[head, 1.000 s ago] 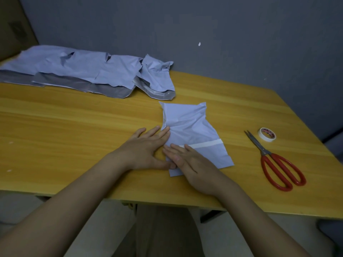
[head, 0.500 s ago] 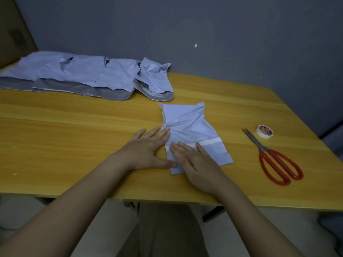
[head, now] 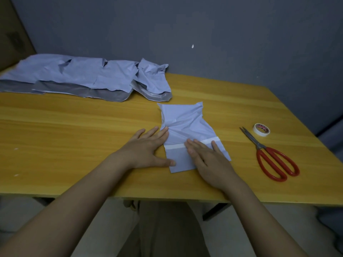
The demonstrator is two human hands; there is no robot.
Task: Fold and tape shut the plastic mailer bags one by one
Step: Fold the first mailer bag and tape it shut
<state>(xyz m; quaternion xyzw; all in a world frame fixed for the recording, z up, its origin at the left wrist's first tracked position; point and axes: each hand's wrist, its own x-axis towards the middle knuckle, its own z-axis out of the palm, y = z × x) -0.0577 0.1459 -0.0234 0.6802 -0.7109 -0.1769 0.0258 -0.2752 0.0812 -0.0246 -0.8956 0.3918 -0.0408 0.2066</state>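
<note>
As right hand (head: 207,160) slid rightward along tape strip (head: 174,146), both hands flat, left hand (head: 148,149) steadying mailer (head: 185,127); seal nearly pressed.

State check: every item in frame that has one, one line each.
folded mailer: flat on table, tape strip across it
left hand: flat, at mailer's left edge
right hand: flat, pressing the strip
scissors: closed
tape roll: lying flat
mailer pile: untaped

Folded mailer bag (head: 187,125) mid-table (head: 74,127), both hands on it, bag pile (head: 78,76) behind left, scissors (head: 271,156) right, tape roll (head: 261,129) behind them
</note>
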